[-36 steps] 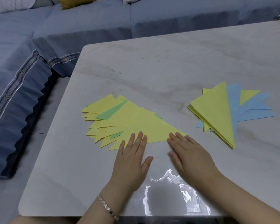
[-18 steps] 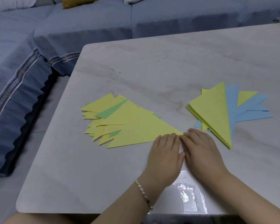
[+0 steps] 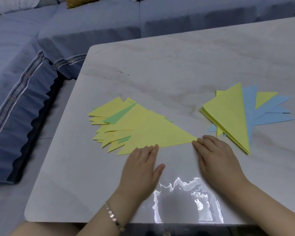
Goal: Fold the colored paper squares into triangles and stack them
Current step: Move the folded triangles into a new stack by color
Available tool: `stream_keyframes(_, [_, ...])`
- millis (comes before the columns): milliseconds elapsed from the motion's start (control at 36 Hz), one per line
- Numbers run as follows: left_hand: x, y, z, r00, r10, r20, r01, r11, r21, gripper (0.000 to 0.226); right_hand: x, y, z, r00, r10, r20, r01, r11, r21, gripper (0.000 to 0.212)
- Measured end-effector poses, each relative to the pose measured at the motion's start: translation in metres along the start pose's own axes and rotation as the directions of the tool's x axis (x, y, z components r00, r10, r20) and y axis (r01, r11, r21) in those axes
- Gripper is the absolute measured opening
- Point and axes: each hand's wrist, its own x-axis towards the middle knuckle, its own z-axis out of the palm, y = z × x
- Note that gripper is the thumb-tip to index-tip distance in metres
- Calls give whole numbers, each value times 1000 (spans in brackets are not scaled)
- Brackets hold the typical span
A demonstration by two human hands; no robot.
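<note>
I see both hands flat on the table point(image 3: 177, 65), palms down, fingers straight and close together, pinching nothing. My left hand point(image 3: 143, 166) lies at the near edge of the top yellow triangle point(image 3: 155, 133), its fingertips just reaching over that long edge and its thumb spread out to the side on bare tabletop. My right hand point(image 3: 216, 160) sits at the triangle's right-hand point, with its fingertips touching the very tip. The two hands are apart, with the near right stretch of the triangle's edge between them. There is a beaded bracelet point(image 3: 111, 217) on the left wrist.

The top yellow triangle lies flat, its sharp point toward the right hand and its wide end away to the left. Under it and fanning out beyond its left side is a loose pile of folded triangles point(image 3: 99, 116), mostly yellow, with a green piece point(image 3: 119, 114) showing among them.

To the right of the triangle, past the right hand and not touching it, lies a second pile point(image 3: 228, 113): a yellow folded piece on top, blue ones point(image 3: 271, 116) spread beneath it.

Nearer me than the triangle, bright glare point(image 3: 177, 193) reflects off the tabletop. Beyond and left of the table is a blue sofa point(image 3: 24, 82).
</note>
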Motion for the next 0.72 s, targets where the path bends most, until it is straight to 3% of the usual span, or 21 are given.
stream_keyframes(306, [-30,-44,-10,987,-152,-52,151,988,-9,50,0,-4,-3,1000,24,17,-24,1000,3,46])
stream_keyframes(472, [-8,-46,-22,893,-427,-143,410,902,-135,28,0,-6,-3,999,37,30,-38,999,14,47])
stream_keyframes(556, [13,-43,-23,827,-560,-46,535,810,-242,46,1,-6,-4,999,38,33,-39,999,30,47])
stream_keyframes(639, [28,-39,-20,824,-564,46,558,795,-239,61,2,-7,-7,997,60,52,-63,996,57,45])
stream_keyframes(722, [34,-37,-16,831,-550,82,550,792,-265,62,4,-7,-12,989,70,127,-81,993,85,40])
